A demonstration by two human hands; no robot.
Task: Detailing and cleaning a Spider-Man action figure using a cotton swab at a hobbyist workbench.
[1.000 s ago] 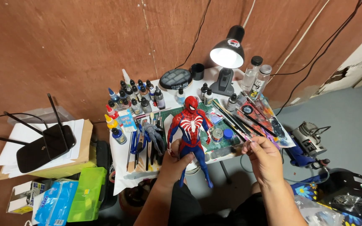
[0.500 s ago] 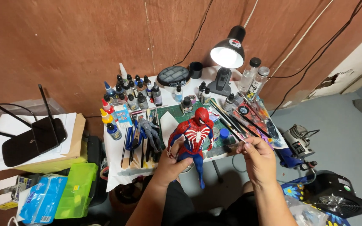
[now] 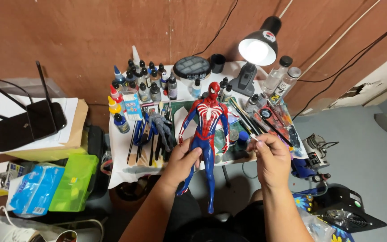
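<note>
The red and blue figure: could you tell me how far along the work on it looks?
The figure already shows full colour. The left hand grips its legs upright while the right hand pinches a thin brush beside it, tip not touching. What remains cannot be judged.

A red-and-blue figure [image 3: 208, 134] with a white spider emblem on its chest stands upright in mid-air, arms hanging at its sides, legs straight. A thin white-tipped brush [image 3: 245, 130] slants just beside it.
</note>
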